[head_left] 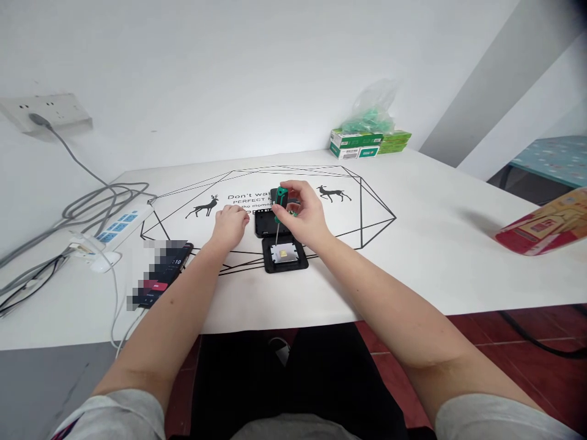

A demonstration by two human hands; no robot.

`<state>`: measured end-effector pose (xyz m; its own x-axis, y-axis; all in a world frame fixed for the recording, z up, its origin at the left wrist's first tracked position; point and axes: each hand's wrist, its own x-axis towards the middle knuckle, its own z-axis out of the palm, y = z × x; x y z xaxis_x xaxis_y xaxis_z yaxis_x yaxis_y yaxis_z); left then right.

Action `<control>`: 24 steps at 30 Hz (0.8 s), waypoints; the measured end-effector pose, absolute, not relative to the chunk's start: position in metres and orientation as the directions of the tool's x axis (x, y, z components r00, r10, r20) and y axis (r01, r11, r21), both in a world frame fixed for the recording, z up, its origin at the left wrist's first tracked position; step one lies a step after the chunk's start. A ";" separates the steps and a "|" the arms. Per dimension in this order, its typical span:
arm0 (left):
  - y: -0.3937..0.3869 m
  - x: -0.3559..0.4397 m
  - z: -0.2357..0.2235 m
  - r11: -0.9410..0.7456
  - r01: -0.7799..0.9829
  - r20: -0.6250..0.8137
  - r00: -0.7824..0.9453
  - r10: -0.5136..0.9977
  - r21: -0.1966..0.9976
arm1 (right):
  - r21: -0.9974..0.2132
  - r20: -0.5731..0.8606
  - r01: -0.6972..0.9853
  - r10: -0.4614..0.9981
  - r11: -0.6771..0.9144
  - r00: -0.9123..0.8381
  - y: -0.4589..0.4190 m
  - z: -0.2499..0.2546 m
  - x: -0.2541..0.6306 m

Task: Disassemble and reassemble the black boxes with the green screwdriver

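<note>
My right hand (305, 215) is closed round the green handle of a small screwdriver (280, 208), held upright. Its thin shaft points down onto a black square frame (285, 264) with a white and gold part in its middle. Just behind that frame lies a second black square piece (266, 223), and another black part shows behind the screwdriver handle. My left hand (229, 223) rests on the table left of these pieces, its fingers curled under in a loose fist; what it holds, if anything, is hidden.
A phone (161, 274) with a lit screen lies to the left, near a white power strip (120, 227) and grey cables. Green boxes and a plastic bag (369, 135) stand at the table's far edge. A red carton (545, 227) lies at the right.
</note>
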<state>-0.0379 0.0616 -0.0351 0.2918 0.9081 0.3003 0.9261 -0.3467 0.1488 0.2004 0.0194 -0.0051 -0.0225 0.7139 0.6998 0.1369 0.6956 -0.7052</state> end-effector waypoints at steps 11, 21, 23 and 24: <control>0.045 -0.034 -0.014 -0.574 0.753 0.275 0.506 0.818 0.321 | -0.704 0.699 0.130 0.714 0.698 -0.049 0.014 -0.001 0.200; 0.012 -0.017 -0.003 -0.636 0.678 -0.078 0.704 0.706 0.368 | -0.621 0.735 0.140 0.635 0.771 -0.240 -0.004 0.004 0.195; 0.012 -0.016 -0.003 -0.628 0.678 -0.088 0.703 0.706 0.382 | -0.614 0.738 0.148 0.631 0.775 -0.240 -0.004 0.004 0.195; 0.012 -0.016 -0.003 -0.622 0.680 -0.096 0.701 0.707 0.388 | -0.615 0.737 0.153 0.632 0.774 -0.239 -0.003 0.004 0.195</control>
<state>-0.0158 0.0124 -0.0025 0.7011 0.7065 -0.0963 0.6800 -0.6219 0.3884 0.1953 -0.0034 0.0041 -0.2393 0.6323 0.7369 0.1527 0.7740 -0.6145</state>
